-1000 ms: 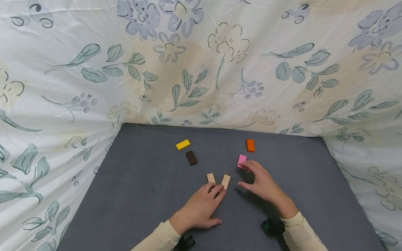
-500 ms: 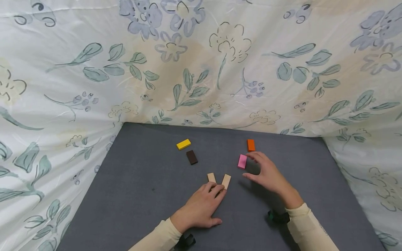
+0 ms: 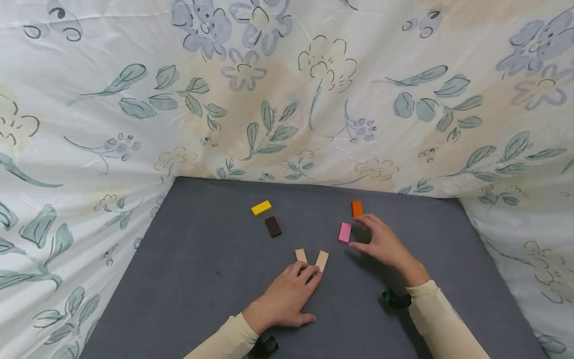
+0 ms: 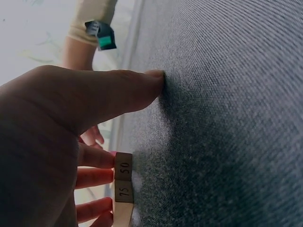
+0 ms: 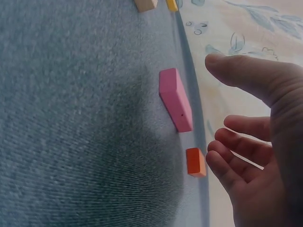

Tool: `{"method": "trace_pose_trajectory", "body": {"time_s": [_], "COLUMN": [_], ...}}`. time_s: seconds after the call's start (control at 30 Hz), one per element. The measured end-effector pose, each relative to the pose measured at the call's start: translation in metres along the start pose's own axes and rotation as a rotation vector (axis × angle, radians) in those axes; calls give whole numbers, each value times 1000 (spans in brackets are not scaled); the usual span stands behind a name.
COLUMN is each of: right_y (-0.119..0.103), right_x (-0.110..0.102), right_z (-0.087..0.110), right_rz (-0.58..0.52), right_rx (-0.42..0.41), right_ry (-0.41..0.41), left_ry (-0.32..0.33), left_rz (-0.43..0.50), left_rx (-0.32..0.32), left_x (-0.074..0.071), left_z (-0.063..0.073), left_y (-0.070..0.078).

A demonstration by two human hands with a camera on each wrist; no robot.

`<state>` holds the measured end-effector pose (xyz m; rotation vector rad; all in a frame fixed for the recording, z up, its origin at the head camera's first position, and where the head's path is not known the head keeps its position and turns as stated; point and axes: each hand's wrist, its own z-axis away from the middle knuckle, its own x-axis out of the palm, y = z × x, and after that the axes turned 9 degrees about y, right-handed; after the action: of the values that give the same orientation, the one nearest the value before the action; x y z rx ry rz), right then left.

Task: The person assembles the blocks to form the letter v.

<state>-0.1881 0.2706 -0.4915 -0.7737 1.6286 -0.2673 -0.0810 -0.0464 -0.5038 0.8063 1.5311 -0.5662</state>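
Observation:
My left hand (image 3: 287,294) lies low over the table, its fingertips touching two pale wooden blocks. The left block (image 3: 301,255) and the right block (image 3: 322,260) slant toward each other in a V, their near ends covered by the fingers. Block ends printed 50 (image 4: 123,166) and 75 (image 4: 124,191) show beside the fingertips in the left wrist view. A pink block (image 3: 345,232) lies flat just left of my right hand (image 3: 383,244), which holds nothing, thumb and fingers apart. Beyond its fingertips is an orange block (image 3: 356,208), partly overlapped by them in the head view.
Farther left on the dark grey table (image 3: 193,259) are a yellow block (image 3: 261,208) and a dark brown block (image 3: 272,227). A flowered white curtain (image 3: 278,99) rises along the table's back and sides.
My right hand has moved right and slightly away from me, off the pink block and toward the orange one. The blocks and my left hand have stayed in place.

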Motion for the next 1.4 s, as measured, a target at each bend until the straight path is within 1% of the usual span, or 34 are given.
{"method": "trace_pose_trajectory", "body": {"time_s": [0.17, 0.33, 0.47, 0.63, 0.87, 1.03, 1.2, 1.4], "right_y": [7, 12, 14, 16, 17, 18, 17, 16], "right_x": [5, 11, 15, 19, 21, 25, 26, 26], "right_z": [-6, -5, -4, -5, -8, -10, -10, -12], "right_rz": [1, -4, -17, -21, -8, 4, 3, -1], "right_rx": [-2, -20, -27, -13, -6, -14, -27, -10], "right_ry": [-13, -18, -16, -19, -21, -14, -5, -15], "left_ry": [-16, -29, -15, 5, -7, -6, -11, -9], "left_rz": [20, 33, 35, 33, 28, 29, 27, 28], "left_rx": [-11, -11, -4, -2, -20, -20, -19, -17], "left_x": [-1, 0, -1, 0, 2, 3, 2, -1], "left_z": [0, 0, 1, 3, 1, 0, 1, 1], "left_y": [0, -1, -1, 0, 0, -1, -1, 0]}}
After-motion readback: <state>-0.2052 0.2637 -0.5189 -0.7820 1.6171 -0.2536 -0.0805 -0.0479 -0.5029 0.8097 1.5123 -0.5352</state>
